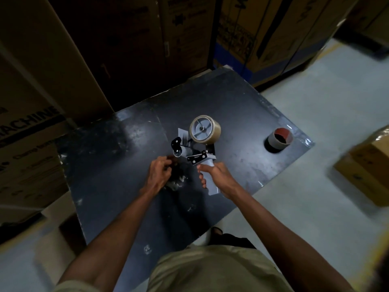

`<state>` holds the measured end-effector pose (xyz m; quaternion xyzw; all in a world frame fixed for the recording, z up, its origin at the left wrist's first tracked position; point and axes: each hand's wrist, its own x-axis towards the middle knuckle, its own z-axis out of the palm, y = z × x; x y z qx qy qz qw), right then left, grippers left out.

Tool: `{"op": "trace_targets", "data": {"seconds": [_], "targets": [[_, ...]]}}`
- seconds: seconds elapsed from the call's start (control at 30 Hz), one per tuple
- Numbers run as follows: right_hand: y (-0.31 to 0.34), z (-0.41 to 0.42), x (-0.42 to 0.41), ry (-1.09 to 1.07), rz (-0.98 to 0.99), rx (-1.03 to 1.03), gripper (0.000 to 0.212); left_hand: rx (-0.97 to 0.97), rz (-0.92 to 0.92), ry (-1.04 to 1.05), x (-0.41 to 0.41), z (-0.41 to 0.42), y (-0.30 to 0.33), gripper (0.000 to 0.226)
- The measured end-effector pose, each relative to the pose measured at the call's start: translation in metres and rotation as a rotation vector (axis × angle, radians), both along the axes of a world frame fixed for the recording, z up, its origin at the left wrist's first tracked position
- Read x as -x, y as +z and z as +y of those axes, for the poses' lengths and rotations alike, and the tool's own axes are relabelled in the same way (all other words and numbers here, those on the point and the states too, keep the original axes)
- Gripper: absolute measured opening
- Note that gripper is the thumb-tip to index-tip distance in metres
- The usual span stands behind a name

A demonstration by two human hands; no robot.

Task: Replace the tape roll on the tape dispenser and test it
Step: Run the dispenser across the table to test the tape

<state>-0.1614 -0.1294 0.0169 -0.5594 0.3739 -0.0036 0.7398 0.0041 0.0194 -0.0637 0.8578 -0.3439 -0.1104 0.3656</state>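
A grey hand-held tape dispenser [190, 149] is held above a black table [242, 114], with a tan tape roll [207, 130] mounted on its hub. My right hand [217, 175] is wrapped around the dispenser's grey handle. My left hand [161, 172] is just left of the handle, below the roller end, fingers pinched together; I cannot tell whether a tape end is between them. A second roll [279, 139], an almost bare core with a reddish inside, stands on the table's right side.
Tall cardboard boxes [42, 102] line the left and back of the table. A smaller carton [366, 169] sits on the pale floor at the right. A crumpled scrap [175, 180] lies on the table under my left hand.
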Motion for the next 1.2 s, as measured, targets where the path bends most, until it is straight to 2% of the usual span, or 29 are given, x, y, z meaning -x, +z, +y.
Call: {"op": "trace_targets", "data": {"seconds": [0.1,0.23,0.4,0.53,0.67,0.77,0.87,1.0,1.1,1.2], "targets": [[-0.001,0.002,-0.005,0.008,-0.005,0.036,0.013,0.028,-0.076,0.006,-0.009,0.001,0.001,0.015],[-0.01,0.007,-0.009,0.005,-0.007,0.085,0.015,0.09,-0.121,0.092,-0.02,-0.002,-0.009,0.027],[-0.028,0.015,-0.017,0.014,0.047,0.214,0.021,0.031,-0.24,0.049,-0.036,0.001,-0.023,0.036],[-0.038,0.019,-0.02,0.067,0.123,0.319,0.022,-0.04,-0.243,0.03,-0.047,0.004,-0.03,0.046],[-0.046,0.022,-0.019,0.135,0.155,0.421,0.029,-0.123,-0.231,0.013,-0.053,0.008,-0.039,0.041],[-0.048,0.025,-0.017,0.13,0.166,0.451,0.031,-0.105,-0.257,-0.038,-0.052,0.012,-0.038,0.043],[-0.049,0.026,-0.015,0.131,0.185,0.443,0.029,-0.196,-0.373,-0.157,-0.053,0.013,-0.037,0.049],[-0.048,0.029,-0.014,0.145,0.212,0.463,0.027,-0.351,-0.536,-0.26,-0.053,0.017,-0.035,0.044],[-0.047,0.033,-0.011,0.163,0.232,0.518,0.026,-0.473,-0.532,-0.25,-0.05,0.024,-0.034,0.045],[-0.048,0.036,-0.009,0.205,0.234,0.621,0.026,-0.508,-0.507,-0.244,-0.046,0.032,-0.036,0.042]]}}
